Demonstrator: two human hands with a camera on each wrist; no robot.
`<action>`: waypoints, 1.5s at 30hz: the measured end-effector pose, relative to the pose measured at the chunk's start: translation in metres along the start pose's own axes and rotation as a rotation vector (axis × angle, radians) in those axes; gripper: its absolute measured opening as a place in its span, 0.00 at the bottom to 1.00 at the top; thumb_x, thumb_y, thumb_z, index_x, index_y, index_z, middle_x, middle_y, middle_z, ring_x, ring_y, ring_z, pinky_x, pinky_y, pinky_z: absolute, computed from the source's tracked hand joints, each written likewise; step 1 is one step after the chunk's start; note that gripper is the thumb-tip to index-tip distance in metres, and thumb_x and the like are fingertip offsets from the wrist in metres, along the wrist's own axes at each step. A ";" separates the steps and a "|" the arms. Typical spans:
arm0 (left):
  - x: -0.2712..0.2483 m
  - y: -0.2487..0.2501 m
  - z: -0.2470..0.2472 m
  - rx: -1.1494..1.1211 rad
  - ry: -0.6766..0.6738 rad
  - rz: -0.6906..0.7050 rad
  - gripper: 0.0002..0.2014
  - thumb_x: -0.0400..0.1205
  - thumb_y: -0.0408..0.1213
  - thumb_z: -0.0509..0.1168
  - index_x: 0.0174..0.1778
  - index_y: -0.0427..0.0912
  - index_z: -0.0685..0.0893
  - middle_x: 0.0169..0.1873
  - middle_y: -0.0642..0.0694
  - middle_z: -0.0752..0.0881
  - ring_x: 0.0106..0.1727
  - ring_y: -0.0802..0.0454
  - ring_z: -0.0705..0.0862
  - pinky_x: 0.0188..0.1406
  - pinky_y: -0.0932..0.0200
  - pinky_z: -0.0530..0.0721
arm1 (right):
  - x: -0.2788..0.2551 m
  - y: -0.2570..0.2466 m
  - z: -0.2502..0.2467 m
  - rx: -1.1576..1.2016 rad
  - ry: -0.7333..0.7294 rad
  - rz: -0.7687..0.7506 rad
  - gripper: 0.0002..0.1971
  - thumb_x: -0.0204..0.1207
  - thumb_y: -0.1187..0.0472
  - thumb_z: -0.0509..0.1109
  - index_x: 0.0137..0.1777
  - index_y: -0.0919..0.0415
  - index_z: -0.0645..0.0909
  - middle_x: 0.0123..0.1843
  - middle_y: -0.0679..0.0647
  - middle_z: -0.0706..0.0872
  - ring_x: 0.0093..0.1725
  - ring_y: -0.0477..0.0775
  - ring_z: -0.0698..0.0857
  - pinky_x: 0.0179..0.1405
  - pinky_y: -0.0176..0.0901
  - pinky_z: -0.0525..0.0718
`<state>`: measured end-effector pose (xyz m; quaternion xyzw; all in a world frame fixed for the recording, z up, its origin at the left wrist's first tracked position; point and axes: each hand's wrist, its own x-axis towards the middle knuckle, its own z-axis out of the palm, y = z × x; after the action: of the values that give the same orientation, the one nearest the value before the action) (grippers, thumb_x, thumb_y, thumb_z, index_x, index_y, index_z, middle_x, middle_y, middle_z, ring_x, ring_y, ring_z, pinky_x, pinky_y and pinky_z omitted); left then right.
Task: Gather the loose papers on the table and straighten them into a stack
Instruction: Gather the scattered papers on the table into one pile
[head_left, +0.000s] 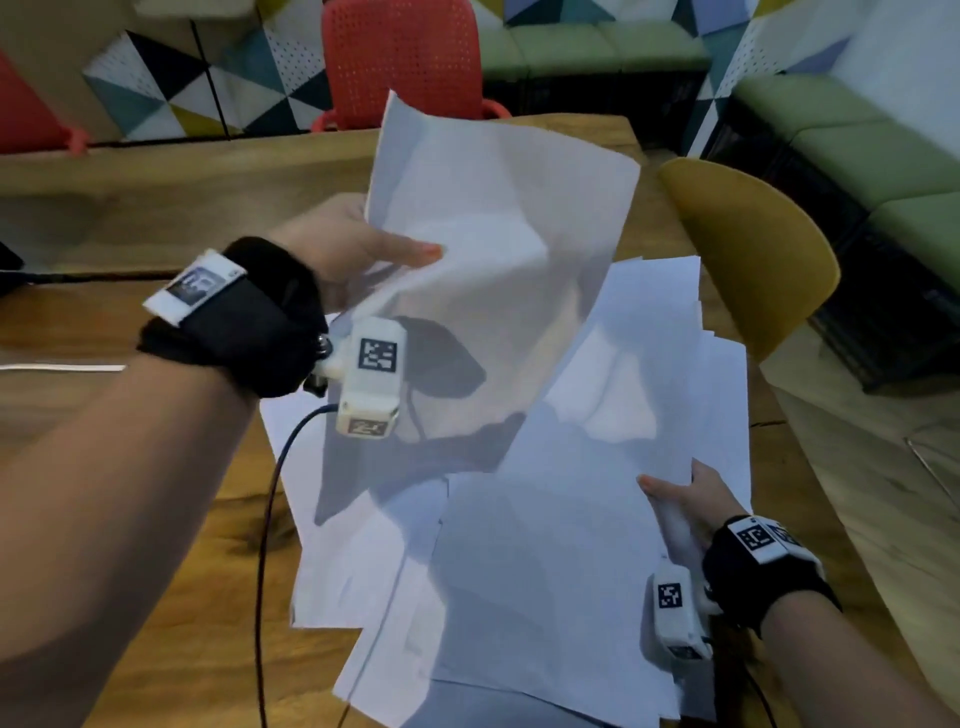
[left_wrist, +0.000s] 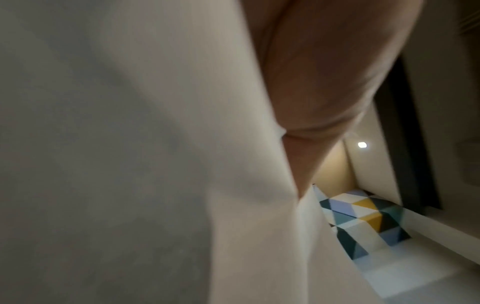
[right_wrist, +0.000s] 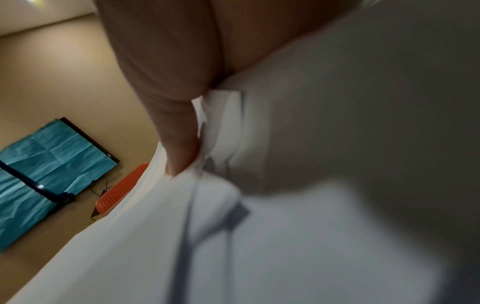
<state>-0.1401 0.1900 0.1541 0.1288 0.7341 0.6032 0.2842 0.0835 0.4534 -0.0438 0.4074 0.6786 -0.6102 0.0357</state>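
Hands work a spread of loose white paper sheets (head_left: 545, 545) on a brown wooden table (head_left: 171, 519): the left hand (head_left: 343, 244) pinches one creased white sheet (head_left: 498, 249) by its edge, lifted above the pile. The right hand (head_left: 691, 501) grips the pile's right edge, thumb on top.

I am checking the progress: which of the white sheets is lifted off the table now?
The sheet pinched by the left hand, raised and bent; the other papers lie fanned, their edge gripped by the right hand.
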 end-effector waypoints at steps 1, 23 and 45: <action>0.011 -0.004 0.008 -0.044 -0.025 -0.060 0.15 0.73 0.22 0.67 0.55 0.34 0.84 0.41 0.47 0.92 0.45 0.53 0.90 0.46 0.61 0.89 | -0.002 -0.001 0.000 0.002 -0.001 0.012 0.12 0.70 0.68 0.73 0.52 0.67 0.77 0.53 0.64 0.85 0.44 0.57 0.85 0.48 0.51 0.82; 0.006 -0.188 -0.009 0.545 1.099 -0.482 0.42 0.74 0.53 0.68 0.78 0.41 0.56 0.77 0.33 0.63 0.75 0.32 0.63 0.73 0.39 0.62 | 0.008 -0.006 0.001 0.194 -0.016 0.102 0.47 0.62 0.51 0.79 0.76 0.68 0.58 0.67 0.53 0.74 0.65 0.58 0.78 0.56 0.47 0.80; 0.044 -0.174 0.018 0.117 0.237 -0.498 0.42 0.81 0.62 0.50 0.73 0.24 0.60 0.75 0.23 0.62 0.74 0.22 0.64 0.74 0.31 0.61 | 0.018 -0.025 -0.003 -0.267 0.532 -0.065 0.21 0.73 0.51 0.68 0.63 0.59 0.75 0.63 0.64 0.81 0.60 0.62 0.79 0.61 0.56 0.79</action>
<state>-0.1386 0.1865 -0.0268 -0.1107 0.8049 0.4822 0.3278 0.0579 0.4672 -0.0333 0.5227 0.7511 -0.3881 -0.1097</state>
